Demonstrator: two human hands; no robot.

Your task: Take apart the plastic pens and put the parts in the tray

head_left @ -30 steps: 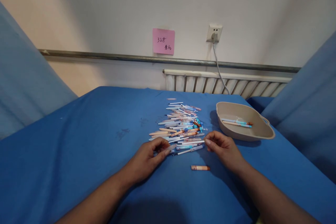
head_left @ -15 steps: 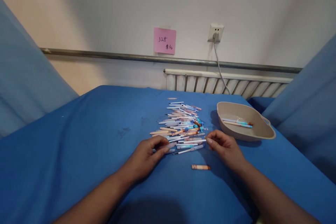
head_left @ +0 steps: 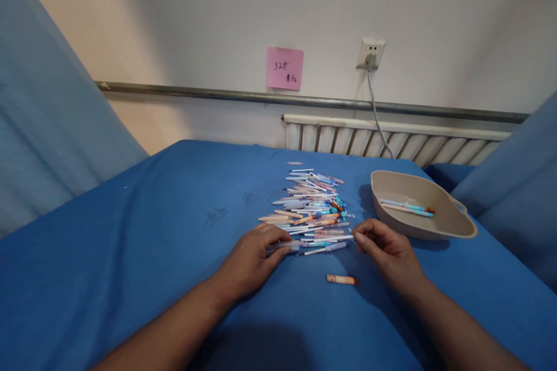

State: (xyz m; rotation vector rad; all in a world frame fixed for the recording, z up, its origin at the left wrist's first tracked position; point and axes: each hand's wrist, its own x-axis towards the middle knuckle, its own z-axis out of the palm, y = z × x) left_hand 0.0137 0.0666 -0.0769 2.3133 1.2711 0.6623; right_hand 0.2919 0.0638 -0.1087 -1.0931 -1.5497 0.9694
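Note:
A heap of several pens and pen parts (head_left: 311, 208), white, blue and orange, lies on the blue cloth (head_left: 152, 232). My left hand (head_left: 255, 258) rests at the heap's near left edge, its fingers curled and pinching a pale pen (head_left: 289, 247). My right hand (head_left: 387, 250) sits at the heap's near right edge. Its fingers are curled together, with the tips at the end of a white pen (head_left: 331, 237). A short orange pen piece (head_left: 342, 279) lies alone on the cloth between my hands, nearer to me.
A beige tray (head_left: 439, 228) stands to the right of the heap and holds two pens (head_left: 407, 207). Blue-covered surfaces rise at both sides. On the wall behind are a rail, a radiator, a pink note (head_left: 285, 68) and a socket with a cable (head_left: 371, 53).
The view has shifted, so everything sits a little further right in the picture. Both hands stay at the heap's near edge with their fingers curled; nothing has been lifted or dropped.

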